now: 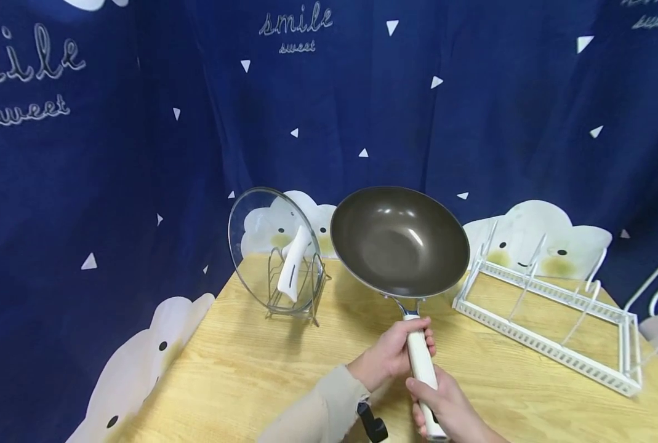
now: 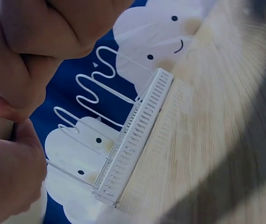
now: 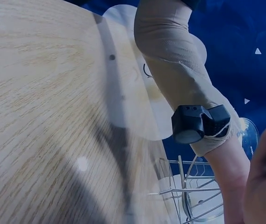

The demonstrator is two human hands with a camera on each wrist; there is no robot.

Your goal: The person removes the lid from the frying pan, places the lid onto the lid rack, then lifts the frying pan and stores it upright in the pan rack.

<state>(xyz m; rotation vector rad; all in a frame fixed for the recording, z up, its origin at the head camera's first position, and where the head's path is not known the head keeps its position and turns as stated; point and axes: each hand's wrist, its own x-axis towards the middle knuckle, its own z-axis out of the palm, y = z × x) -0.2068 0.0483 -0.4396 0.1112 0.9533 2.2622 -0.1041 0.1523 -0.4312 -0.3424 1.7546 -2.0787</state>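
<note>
Pan: a dark-coated frying pan (image 1: 399,246), held up over the tabletop (image 1: 223,369), between the wire stand and the white rack.
Long axis: runs away from the person, leaning slightly left toward the far end; the bowl points at the blue curtain (image 1: 334,104), the handle (image 1: 420,357) comes back toward the person.
Pan face: inside tipped up and toward the person.
Left hand: the left hand (image 1: 388,351) grips the handle's upper part, near the bowl.
Right hand: the right hand (image 1: 445,400) grips the lower part, thumb lying along the top.
Left of pan: glass lid (image 1: 256,246) on edge in the wire stand (image 1: 319,289).
Right of pan: white rack (image 1: 547,348) on the tabletop, lying obliquely.
</note>
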